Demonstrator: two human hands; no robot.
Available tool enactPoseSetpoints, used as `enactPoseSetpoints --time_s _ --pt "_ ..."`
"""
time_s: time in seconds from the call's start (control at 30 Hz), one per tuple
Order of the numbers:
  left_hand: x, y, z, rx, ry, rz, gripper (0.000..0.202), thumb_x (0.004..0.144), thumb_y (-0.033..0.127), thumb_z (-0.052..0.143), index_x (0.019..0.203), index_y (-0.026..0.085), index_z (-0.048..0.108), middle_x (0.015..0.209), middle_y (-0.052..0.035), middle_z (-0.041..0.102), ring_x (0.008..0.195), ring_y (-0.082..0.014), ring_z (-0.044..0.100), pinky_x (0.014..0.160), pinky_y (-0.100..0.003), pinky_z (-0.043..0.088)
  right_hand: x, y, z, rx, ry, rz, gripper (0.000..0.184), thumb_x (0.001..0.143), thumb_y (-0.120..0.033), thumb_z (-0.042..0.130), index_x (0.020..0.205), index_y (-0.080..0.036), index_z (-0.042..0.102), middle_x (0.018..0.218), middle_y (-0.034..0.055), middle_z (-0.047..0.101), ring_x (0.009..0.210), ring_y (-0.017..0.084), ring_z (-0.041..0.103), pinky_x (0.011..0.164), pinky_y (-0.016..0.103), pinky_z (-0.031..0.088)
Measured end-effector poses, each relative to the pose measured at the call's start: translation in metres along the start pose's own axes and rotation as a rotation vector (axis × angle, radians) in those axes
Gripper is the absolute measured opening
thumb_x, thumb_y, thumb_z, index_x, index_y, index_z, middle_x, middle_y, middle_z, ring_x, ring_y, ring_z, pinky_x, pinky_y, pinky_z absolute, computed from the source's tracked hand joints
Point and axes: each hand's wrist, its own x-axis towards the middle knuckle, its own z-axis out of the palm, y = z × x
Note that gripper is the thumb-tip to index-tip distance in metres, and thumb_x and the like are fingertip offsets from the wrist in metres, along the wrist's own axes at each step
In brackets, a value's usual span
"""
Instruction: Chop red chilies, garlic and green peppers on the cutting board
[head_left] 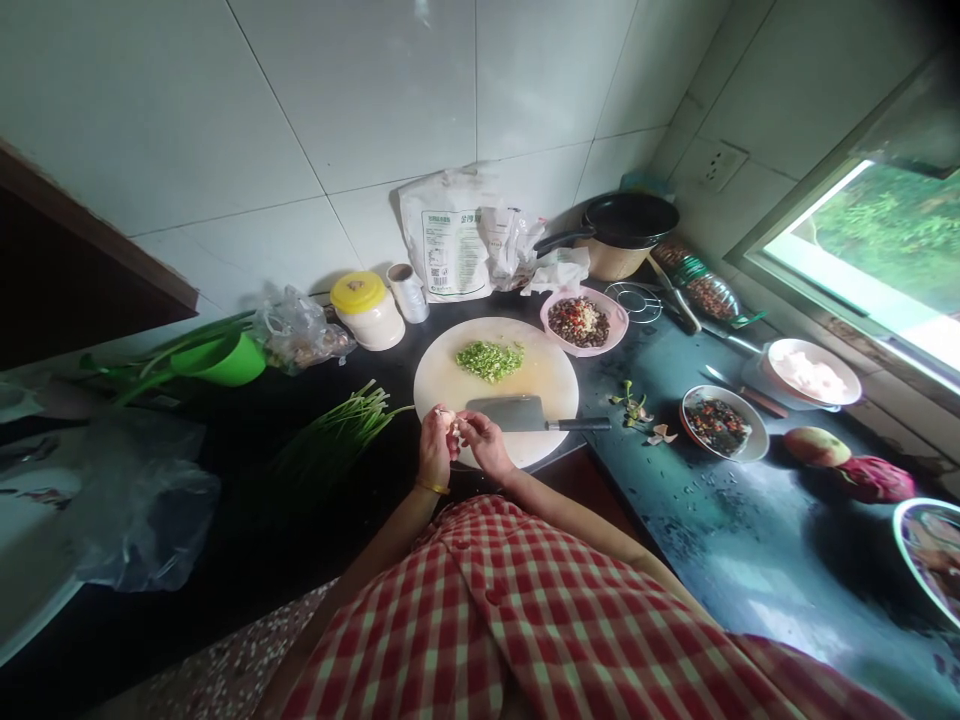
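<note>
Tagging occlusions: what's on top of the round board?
On the round board: chopped greens and a cleaver. The left hand, holding a pale bulb, and right hand partly cover the board's near-left edge. Anything beneath hands, greens or cleaver is hidden.

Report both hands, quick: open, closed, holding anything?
Left hand: closed, holding a pale, garlic-like bulb.
Right hand: partly closed at the same bulb; whether it grips a piece cannot be told.
</note>
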Motion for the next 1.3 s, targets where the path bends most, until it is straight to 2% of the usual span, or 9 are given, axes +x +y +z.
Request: enactPoseSetpoints --time_s 0.13,0.33,0.5,0.67,0.8,0.9,1.03,1.17,1.3 --pt "-0.002 -0.006 -0.005 -0.003 -0.053 -0.003 0.054 0.069 0.039 0.063 0.113 0.021 0.037 0.076 0.0036 0.053 0.043 -0.0026 0.042 0.037 -0.016 0.033 0.001 -0.001 0.002 0.101 0.008 0.037 0.021 0.074 -0.041 0.053 0.082 -0.021 0.048 0.063 -0.0054 0.053 0.047 0.008 0.049 0.049 0.022 0.042" --pt "0.000 -0.008 -0.017 0.031 -0.148 -0.041 0.048 0.067 0.026 0.062 0.108 0.018 0.040 0.060 0.0095 0.047 0.036 -0.0017 0.039 0.037 -0.016 0.032 0.007 0.002 -0.005 0.296 -0.100 0.343 0.025 0.062 -0.027 0.061 0.082 -0.018 0.050 0.054 -0.0066 0.053 0.042 0.008 0.049 0.044 0.021 0.039" --pt "0.001 -0.005 -0.020 -0.015 -0.115 -0.127 0.052 0.060 0.029 0.067 0.104 0.017 0.043 0.064 0.0081 0.050 0.034 -0.0010 0.037 0.032 -0.015 0.025 0.005 0.004 -0.013 0.473 -0.171 0.436 0.025 0.063 -0.021 0.061 0.086 -0.018 0.050 0.056 -0.0053 0.056 0.041 0.008 0.048 0.043 0.020 0.041" --pt "0.003 -0.003 -0.021 0.144 -0.053 -0.082 0.045 0.059 0.024 0.065 0.100 0.016 0.048 0.065 0.0058 0.053 0.038 -0.0018 0.040 0.036 -0.015 0.030 0.000 -0.002 -0.014 0.466 -0.299 0.516 0.025 0.068 -0.025 0.062 0.089 -0.018 0.050 0.065 -0.0027 0.058 0.053 0.010 0.056 0.051 0.023 0.048" --pt "0.002 -0.004 -0.025 0.191 -0.107 -0.050 0.039 0.060 0.018 0.059 0.098 0.017 0.051 0.066 0.0035 0.056 0.042 -0.0033 0.044 0.041 -0.016 0.034 -0.002 -0.001 -0.009 0.227 -0.237 0.393 0.029 0.065 -0.035 0.067 0.079 -0.018 0.048 0.062 -0.0045 0.054 0.048 0.009 0.051 0.043 0.021 0.043" --pt "0.003 -0.007 -0.032 0.145 -0.060 -0.066 0.040 0.060 0.018 0.057 0.099 0.016 0.050 0.062 0.0060 0.052 0.036 -0.0014 0.036 0.035 -0.016 0.028 -0.002 0.005 -0.010 0.007 -0.128 0.318 0.025 0.072 -0.040 0.059 0.081 -0.018 0.049 0.065 -0.0033 0.053 0.047 0.009 0.049 0.044 0.023 0.042" --pt "0.010 -0.008 -0.047 0.054 0.027 -0.112 0.048 0.058 0.020 0.060 0.104 0.014 0.049 0.053 0.0094 0.046 0.032 -0.0010 0.030 0.030 -0.015 0.021 0.007 0.009 -0.024 -0.623 -0.011 0.057 0.021 0.082 -0.037 0.048 0.091 -0.019 0.057 0.081 0.0038 0.058 0.067 0.014 0.055 0.062 0.026 0.044" --pt "0.013 -0.006 -0.053 0.000 -0.064 -0.239 0.054 0.057 0.024 0.064 0.108 0.011 0.051 0.049 0.0098 0.042 0.035 -0.0020 0.031 0.032 -0.015 0.020 0.024 0.004 -0.033 -1.169 -0.035 -0.177 0.023 0.084 -0.037 0.047 0.090 -0.022 0.062 0.098 0.0092 0.056 0.088 0.019 0.052 0.073 0.028 0.040" --pt "0.012 -0.008 -0.051 0.065 -0.108 -0.214 0.054 0.062 0.029 0.063 0.112 0.012 0.052 0.055 0.0071 0.048 0.038 -0.0024 0.036 0.035 -0.015 0.025 0.028 -0.009 -0.026 -1.227 -0.041 -0.230 0.023 0.086 -0.032 0.044 0.092 -0.020 0.062 0.097 0.0094 0.057 0.089 0.019 0.051 0.076 0.027 0.038"
